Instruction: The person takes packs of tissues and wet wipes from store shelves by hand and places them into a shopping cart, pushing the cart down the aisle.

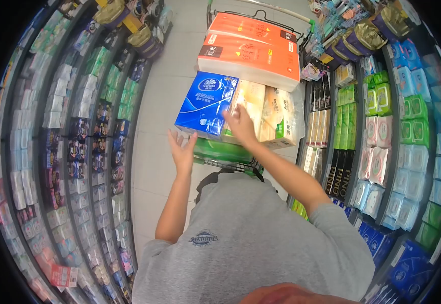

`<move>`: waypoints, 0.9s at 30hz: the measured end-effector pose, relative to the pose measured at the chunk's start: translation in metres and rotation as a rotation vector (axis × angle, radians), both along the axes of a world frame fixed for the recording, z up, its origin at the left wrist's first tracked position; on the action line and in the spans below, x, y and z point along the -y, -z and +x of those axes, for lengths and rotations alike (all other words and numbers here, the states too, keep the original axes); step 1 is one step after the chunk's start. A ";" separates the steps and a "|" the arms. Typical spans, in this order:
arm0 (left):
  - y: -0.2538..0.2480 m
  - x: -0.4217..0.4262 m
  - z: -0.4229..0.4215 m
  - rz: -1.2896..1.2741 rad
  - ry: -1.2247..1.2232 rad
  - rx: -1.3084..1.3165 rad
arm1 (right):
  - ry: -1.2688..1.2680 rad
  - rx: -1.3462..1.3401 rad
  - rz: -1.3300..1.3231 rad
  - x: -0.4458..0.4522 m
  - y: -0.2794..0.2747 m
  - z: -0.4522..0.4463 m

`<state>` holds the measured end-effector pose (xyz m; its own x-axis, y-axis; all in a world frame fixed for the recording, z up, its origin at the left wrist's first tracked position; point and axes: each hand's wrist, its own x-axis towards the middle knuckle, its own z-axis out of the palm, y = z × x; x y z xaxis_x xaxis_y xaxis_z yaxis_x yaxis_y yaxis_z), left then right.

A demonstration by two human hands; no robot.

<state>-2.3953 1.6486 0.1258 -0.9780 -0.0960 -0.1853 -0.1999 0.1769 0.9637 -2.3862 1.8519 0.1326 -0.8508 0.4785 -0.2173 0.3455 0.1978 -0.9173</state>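
A blue Vinda tissue pack [205,104] lies slightly tilted on top of a loaded cart. My left hand [182,151] is at its near left corner, fingers spread; whether they touch the wrapper I cannot tell. Across the pack's right edge, my right hand [240,125] is held with fingers apart, over a cream-coloured pack [251,96]. Beside that sits another cream and green tissue pack [278,114]. Behind them are stacked large orange and white tissue packs [251,58]. Under the blue pack, something green in clear wrapping [220,151] shows.
The cart's wire frame [261,11] rises at the far end, with its near edge close to my body. Shelves of small packaged goods [78,137] line the left side. Shelves of wipes and tissue packs [377,129] stand close on the right. Pale floor tiles [154,101] run between.
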 end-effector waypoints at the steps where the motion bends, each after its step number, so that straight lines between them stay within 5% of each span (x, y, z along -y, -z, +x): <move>1: -0.002 0.002 -0.004 0.001 0.008 0.006 | -0.024 -0.053 -0.026 0.010 0.003 0.009; 11: 0.013 -0.002 -0.046 0.066 0.201 -0.039 | -0.113 -0.121 0.015 -0.002 0.001 -0.026; 14: 0.012 -0.004 -0.046 0.069 0.216 -0.041 | -0.223 -0.069 -0.146 -0.003 -0.002 -0.020; 21: 0.010 0.003 -0.059 0.135 0.170 0.099 | -0.295 -0.219 0.108 0.001 0.004 0.054; 24: 0.019 0.003 -0.073 0.060 0.165 0.033 | -0.390 -0.103 0.112 -0.012 -0.014 0.091; 27: 0.059 0.010 -0.096 -0.504 -0.010 -0.436 | -0.341 -0.038 -0.043 -0.036 -0.015 0.129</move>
